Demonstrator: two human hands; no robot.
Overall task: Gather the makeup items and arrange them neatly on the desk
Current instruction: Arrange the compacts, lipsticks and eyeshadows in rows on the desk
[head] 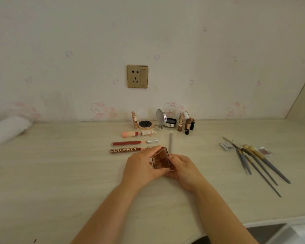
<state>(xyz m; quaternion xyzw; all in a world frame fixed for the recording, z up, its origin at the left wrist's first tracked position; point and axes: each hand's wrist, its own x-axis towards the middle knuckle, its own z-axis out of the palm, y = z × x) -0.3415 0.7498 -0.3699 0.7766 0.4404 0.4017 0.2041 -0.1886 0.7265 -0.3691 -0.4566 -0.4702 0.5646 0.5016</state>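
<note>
From the head camera, both hands are up over the middle of the desk [60, 173], holding a small brown see-through case [162, 158]. The left hand [141, 166] curls its fingers over the case's left side and top, and the right hand [181, 167] cups it from the right and underneath. The case is lifted and tilted, not resting on the desk.

Just behind it lie three lip tubes in a row, the nearest a printed tube [125, 150] partly hidden by the left hand, and a grey pencil [170, 142] pointing toward the wall. Two open compacts [144, 124] and some lipsticks [186, 125] stand by the wall. The brushes [257, 161] lie well apart on the right.

I'd say the case should be closed fully, if it is open, then set down square below the tubes. Lowering it flat, with the fingers clear of the pencil, would keep the row from being knocked.
</note>
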